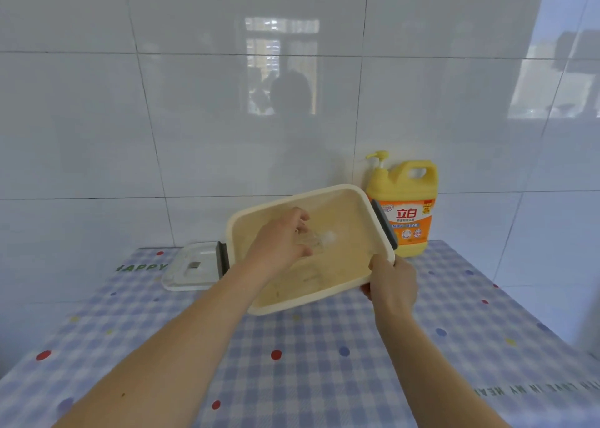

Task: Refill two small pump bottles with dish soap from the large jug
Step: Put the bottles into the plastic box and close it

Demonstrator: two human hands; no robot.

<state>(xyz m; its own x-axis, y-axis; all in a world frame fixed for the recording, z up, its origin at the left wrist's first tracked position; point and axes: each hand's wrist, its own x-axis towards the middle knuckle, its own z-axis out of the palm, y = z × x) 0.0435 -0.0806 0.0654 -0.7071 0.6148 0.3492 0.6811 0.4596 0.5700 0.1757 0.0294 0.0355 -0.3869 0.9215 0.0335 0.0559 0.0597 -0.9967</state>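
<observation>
Blue-white checked cloth (292, 346) with coloured dots covers table, nearest. Two bare hands: right hand (393, 281) grips front right corner of one cream plastic bin (344, 265), which is tilted, opening toward camera. Left hand (279, 245) reaches inside, fingers curled round one small clear pump bottle (313, 244), blurred, white top just showing. Rest of bin interior hard to make out. One clear lid (191, 267) flat, just left of bin. One yellow jug (406, 200) with pump upright at tiled wall (194, 119), lower left part hidden behind bin.

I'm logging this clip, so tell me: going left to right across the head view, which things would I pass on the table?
clear lid → cream tub, tilted → yellow soap jug by the wall
</observation>
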